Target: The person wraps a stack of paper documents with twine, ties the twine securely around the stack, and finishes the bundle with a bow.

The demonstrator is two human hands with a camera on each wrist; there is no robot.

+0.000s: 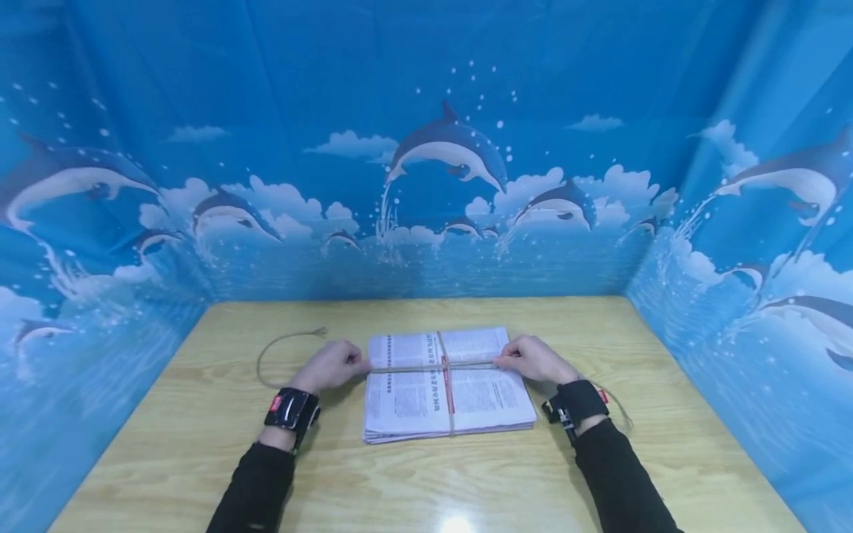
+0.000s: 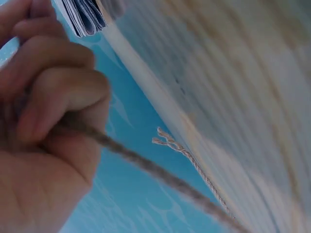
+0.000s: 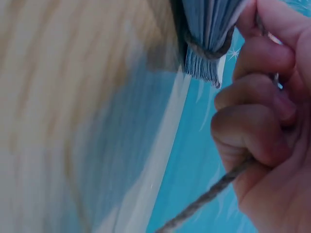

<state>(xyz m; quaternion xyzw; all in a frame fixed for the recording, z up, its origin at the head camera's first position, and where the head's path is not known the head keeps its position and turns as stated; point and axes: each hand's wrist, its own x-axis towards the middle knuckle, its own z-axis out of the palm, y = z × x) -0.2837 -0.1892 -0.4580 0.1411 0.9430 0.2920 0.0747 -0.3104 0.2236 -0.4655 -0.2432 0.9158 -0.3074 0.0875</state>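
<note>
A stack of folded newspapers (image 1: 406, 414) lies flat on the table, with brown twine (image 1: 445, 363) crossing over its top both ways. At the stack's left edge my left hand (image 1: 336, 364) grips one length of the twine, fingers curled round it. The left wrist view shows that twine (image 2: 165, 177) running out below the fist, its frayed end lying farther off. Over the top right part of the stack my right hand (image 1: 533, 358) holds the other length. Its twine (image 3: 209, 194) trails from the curled fingers in the right wrist view.
The wooden table (image 1: 426, 481) runs up to a blue curtain (image 1: 426, 259) printed with dolphins, which stands at the back and both sides. A loose twine tail (image 1: 263, 359) loops on the table at left; another tail (image 1: 623, 407) lies beyond the right wrist.
</note>
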